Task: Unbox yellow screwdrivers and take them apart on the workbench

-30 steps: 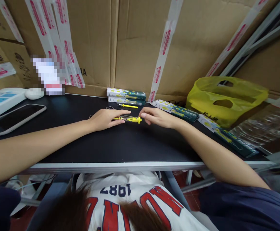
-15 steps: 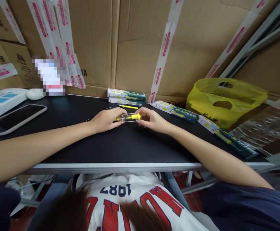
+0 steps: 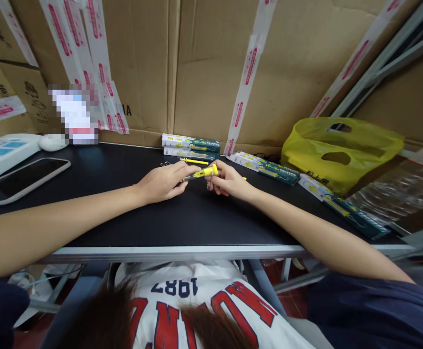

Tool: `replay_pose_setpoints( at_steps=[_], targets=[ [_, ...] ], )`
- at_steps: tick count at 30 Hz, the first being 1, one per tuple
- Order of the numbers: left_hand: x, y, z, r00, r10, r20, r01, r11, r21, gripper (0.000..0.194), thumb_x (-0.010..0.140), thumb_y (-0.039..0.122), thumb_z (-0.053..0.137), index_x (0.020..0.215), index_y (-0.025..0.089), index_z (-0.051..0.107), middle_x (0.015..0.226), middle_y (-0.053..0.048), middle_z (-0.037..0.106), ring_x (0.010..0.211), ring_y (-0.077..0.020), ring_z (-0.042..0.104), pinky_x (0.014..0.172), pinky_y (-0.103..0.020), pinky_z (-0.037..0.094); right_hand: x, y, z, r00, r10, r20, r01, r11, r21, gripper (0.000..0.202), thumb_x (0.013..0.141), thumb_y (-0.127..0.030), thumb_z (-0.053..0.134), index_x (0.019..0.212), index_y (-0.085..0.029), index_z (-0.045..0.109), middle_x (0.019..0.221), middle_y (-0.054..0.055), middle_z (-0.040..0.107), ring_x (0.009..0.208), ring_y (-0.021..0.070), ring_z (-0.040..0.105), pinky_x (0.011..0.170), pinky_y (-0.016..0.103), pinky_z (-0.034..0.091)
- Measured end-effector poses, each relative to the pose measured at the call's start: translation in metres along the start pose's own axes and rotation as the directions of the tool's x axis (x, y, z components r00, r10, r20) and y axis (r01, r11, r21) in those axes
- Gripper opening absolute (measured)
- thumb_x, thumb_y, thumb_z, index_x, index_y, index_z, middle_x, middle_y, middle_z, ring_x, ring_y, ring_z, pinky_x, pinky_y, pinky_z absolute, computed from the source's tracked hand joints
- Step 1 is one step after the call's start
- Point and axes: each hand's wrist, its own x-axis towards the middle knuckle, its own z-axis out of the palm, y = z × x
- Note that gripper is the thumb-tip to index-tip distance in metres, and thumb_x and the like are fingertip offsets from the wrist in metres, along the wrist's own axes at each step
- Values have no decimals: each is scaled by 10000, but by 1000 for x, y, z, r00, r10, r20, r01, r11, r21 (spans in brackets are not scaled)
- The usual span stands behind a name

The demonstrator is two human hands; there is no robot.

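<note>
My left hand [image 3: 162,183] is closed around a pen-shaped tool [image 3: 206,171] with a yellow end and a dark, partly clear body. The tool tilts up to the right, its yellow end by my right fingertips. My right hand [image 3: 229,180] is closed, pinching a thin metal wire piece [image 3: 210,182] just below that end. A small yellow tip [image 3: 244,178] shows behind my right hand; what it belongs to is hidden. Behind the hands, a thin yellow rod [image 3: 197,161] lies on the black desk [image 3: 182,223].
Stacked printed boxes [image 3: 191,145] stand at the back. More boxes [image 3: 264,168] lie to the right, near a yellow plastic bag [image 3: 338,150] and clear plastic wrapping [image 3: 382,194]. On the left are a phone [image 3: 25,179] and a white power strip [image 3: 8,152]. Cardboard [image 3: 211,72] walls the back.
The tool's yellow end has swung upward from nearly level. My right hand has moved slightly right, off that end, and the wire loop around the tool now appears at my right fingers.
</note>
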Motion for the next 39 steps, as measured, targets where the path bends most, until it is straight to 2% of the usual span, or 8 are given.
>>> replay_pose_setpoints(
  at_steps=[6,11,15,19,23,26,29,39],
  targets=[
    [-1,5,1,998,-59,-26,60,995,78,394,928,211,426,1321,214,421,1097,-51,567,703,-100,604,563,-198,444,-1,-6,5,997,66,-26,-63,990,129,190,742,-274,586,853,-194,454,619,-53,596,410,59,490,295,131,307],
    [1,4,1,993,-118,-14,119,990,76,392,925,202,432,1317,208,432,1095,-54,563,659,-86,582,550,-193,431,-2,-8,6,993,115,-33,-105,969,225,227,750,-318,588,909,-190,488,604,-51,600,418,72,490,304,143,287],
    [1,4,1,991,-134,-1,134,989,68,407,925,211,431,1333,211,424,1103,-57,561,670,-92,590,558,-199,431,-2,-1,8,994,107,27,-110,984,138,336,794,-457,600,894,-137,588,592,-28,580,410,58,454,332,168,288],
    [0,6,0,988,-152,15,150,985,90,413,933,247,432,1346,233,421,1121,-51,574,695,-101,610,533,-196,404,-5,3,12,998,-57,-20,53,986,-159,385,882,-491,498,860,-132,637,548,-28,544,439,72,446,434,205,343],
    [0,8,-2,988,-138,71,126,982,143,450,965,338,409,1406,263,358,1097,-44,603,776,-127,642,545,-189,390,-11,-1,17,966,-257,36,231,787,-572,333,948,-368,434,892,-152,681,676,32,655,607,121,568,617,241,400],
    [0,9,-2,985,-120,127,96,979,180,481,981,390,382,1442,278,306,1058,-34,625,765,-129,646,559,-189,390,-15,-3,20,947,-293,129,282,571,-771,347,967,-344,395,869,-155,668,826,87,705,711,163,612,639,260,378],
    [-1,7,0,985,-101,139,74,979,190,478,990,390,351,1453,284,296,1037,-30,645,772,-135,649,575,-192,397,-15,-3,21,939,-285,194,299,390,-871,364,978,-350,372,839,-153,644,781,100,693,682,172,600,611,266,346],
    [-2,6,1,972,-109,206,56,967,249,485,1000,407,285,1471,290,282,991,-35,669,725,-153,661,508,-206,374,-14,1,20,921,-279,272,343,250,-905,331,989,-322,359,841,-156,604,730,84,672,644,163,570,587,279,303]
  ],
)
